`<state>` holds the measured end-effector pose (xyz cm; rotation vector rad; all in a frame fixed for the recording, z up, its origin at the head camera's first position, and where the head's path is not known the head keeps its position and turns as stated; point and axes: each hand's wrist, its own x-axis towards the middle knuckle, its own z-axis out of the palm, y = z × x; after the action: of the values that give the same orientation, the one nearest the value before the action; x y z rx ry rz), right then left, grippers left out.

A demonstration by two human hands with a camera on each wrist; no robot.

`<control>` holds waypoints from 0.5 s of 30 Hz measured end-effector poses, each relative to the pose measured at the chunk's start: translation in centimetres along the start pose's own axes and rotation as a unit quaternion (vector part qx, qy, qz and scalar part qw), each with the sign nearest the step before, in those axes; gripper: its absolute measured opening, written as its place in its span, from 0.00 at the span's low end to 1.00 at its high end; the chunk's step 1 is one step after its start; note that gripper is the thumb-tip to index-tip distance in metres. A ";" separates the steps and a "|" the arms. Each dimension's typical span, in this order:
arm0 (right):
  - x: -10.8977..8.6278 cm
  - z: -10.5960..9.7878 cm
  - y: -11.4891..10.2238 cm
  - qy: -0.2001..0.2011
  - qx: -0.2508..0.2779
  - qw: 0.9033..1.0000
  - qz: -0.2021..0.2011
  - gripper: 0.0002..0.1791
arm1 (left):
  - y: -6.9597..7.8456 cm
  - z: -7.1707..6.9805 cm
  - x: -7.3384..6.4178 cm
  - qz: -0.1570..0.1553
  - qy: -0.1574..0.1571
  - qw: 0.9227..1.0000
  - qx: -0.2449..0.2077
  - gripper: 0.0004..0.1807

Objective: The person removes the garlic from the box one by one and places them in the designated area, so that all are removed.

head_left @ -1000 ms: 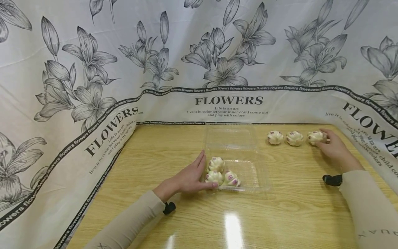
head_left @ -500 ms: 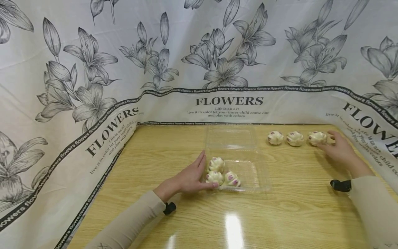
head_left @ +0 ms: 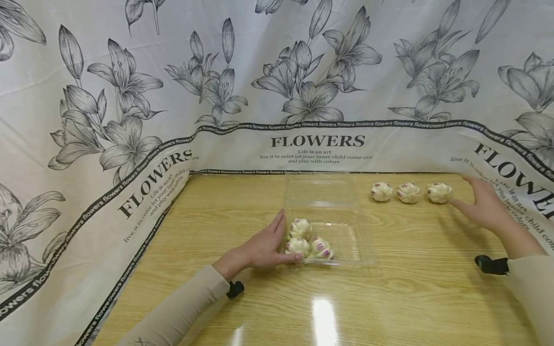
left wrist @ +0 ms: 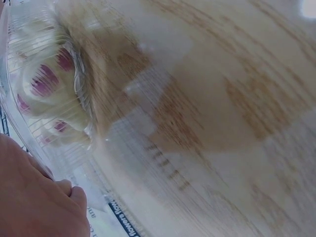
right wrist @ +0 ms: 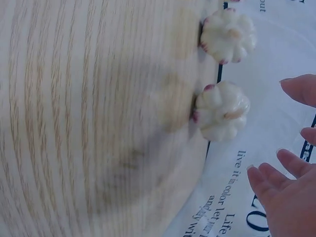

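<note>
In the head view, a clear plastic clamshell box [head_left: 346, 240] lies with its lid opened away. Three cream garlic bulbs [head_left: 321, 248] with purple marks sit in its left part. My left hand [head_left: 264, 247] rests against the box's left side, fingers straight, thumb along the near rim. At the back right, three more garlic bulbs [head_left: 409, 192] lie in a row. Just right of the rightmost garlic bulb [head_left: 439, 192], my right hand [head_left: 484, 206] holds nothing, its fingers spread and apart from it. The right wrist view shows a gap between that bulb [right wrist: 223, 111] and the fingertips.
A wood-grain table [head_left: 207, 206] carries everything. White cloth [head_left: 233, 149] printed with flowers and lettering closes off the back and both sides, right behind the row of bulbs. The box lid [head_left: 320, 190] lies flat toward the back cloth.
My right hand has let go of the rightmost garlic bulb and drawn away to the right. The bulb stays at the row's end. My left hand and the box have not moved.
</note>
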<state>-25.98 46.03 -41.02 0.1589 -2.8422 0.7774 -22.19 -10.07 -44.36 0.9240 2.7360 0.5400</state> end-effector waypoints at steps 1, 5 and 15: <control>0.0 0.0 -0.3 0.000 0.003 1.000 -0.004 0.43 | 0.0 0.0 0.0 0.000 0.000 1.000 0.000 0.69; 0.2 0.3 -1.3 0.007 0.013 0.999 -0.040 0.42 | 0.0 0.0 0.0 -0.001 -0.001 1.000 -0.001 0.69; 0.3 1.4 -4.7 -0.016 0.038 0.995 -0.090 0.41 | -0.1 0.0 0.0 0.001 -0.003 1.000 0.002 0.69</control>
<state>-25.79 41.34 -39.81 0.4353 -2.7799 0.8493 -22.21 -10.10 -44.40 0.9278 2.7324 0.5310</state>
